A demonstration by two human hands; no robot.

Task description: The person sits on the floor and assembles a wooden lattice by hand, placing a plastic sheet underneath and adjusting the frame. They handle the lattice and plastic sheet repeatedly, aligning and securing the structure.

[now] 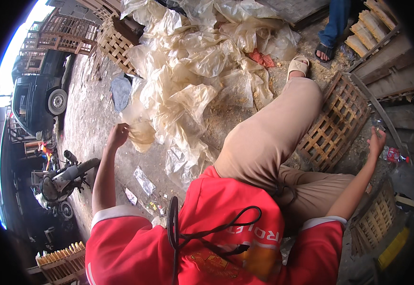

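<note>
My left hand (118, 135) is closed on the edge of a crumpled, yellowish clear plastic sheet (142, 135). That piece hangs beside a large heap of similar plastic sheeting (173, 90), which spreads over the ground in front of me. Off to the right, my right hand (377, 141) is held out with its fingers apart, and I see nothing in it. A clear plastic bottle with a red label (395, 155) lies just beyond that hand. Between that hand and my bent leg rests a woven slatted crate (337, 123).
Another person's sandalled foot (324, 51) stands at the far right, near stacked pale rolls (371, 28) in a wooden crate. More slatted crates (116, 42) stand far left. A motorcycle (64, 183) and a dark truck (38, 102) are at left. Scraps litter the ground.
</note>
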